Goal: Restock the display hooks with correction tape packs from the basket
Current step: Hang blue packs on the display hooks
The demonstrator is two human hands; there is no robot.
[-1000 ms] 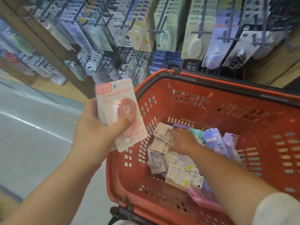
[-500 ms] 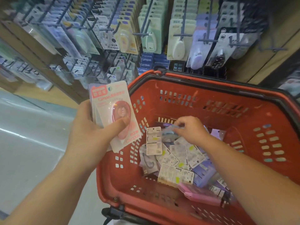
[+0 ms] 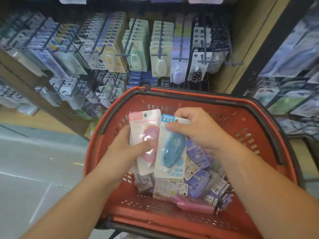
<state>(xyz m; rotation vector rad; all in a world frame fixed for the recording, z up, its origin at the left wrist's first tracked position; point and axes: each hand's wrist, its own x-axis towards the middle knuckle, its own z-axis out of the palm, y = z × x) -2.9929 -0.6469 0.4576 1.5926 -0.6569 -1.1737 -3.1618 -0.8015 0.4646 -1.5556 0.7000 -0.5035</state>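
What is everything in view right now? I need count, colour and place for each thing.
pink pack: one, pink and white, held over the basket
blue pack: one, blue and white, held beside the pink pack on its right
basket: one, red with a black rim, below the display
loose packs: many, mostly purple and white, piled in the basket
hooks: many, dark, on the display above the basket
hung packs: many, cream, green, yellow and purple, on the hooks
floor: grey, at left
left hand: grips the pink pack
right hand: pinches the top of the blue pack
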